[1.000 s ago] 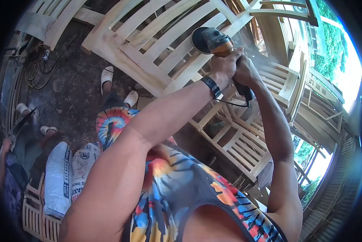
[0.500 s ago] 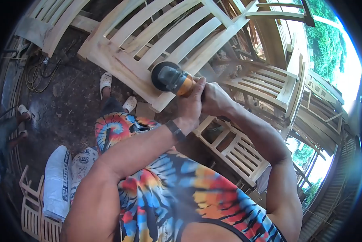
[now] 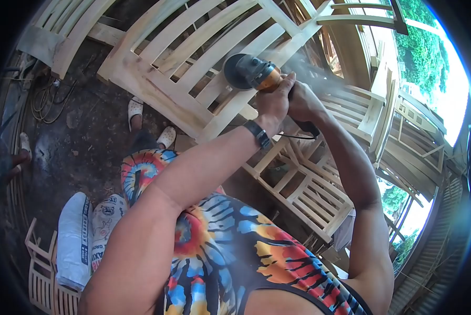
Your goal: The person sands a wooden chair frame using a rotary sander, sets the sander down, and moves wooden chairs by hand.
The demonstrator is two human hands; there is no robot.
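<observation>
An orange and black angle grinder with a dark round disc is held in both hands. My left hand, with a dark band at its wrist, is closed around the orange body. Just behind it, my right hand wraps the rear part, most of which the fingers hide. A black cord leaves from below the right hand. The disc meets or hovers just over the edge rail of a pale wooden slatted frame; I cannot tell which. Pale dust spreads to the right of the disc.
More slatted wooden pieces stand below the hands and to the right. White sacks lie at lower left. A coiled cable is on the dark floor. Another person's feet show at the far left.
Both hands have moved the grinder up and to the right along the frame's rail. The dust cloud has become thicker. The person at the left edge has shifted slightly.
</observation>
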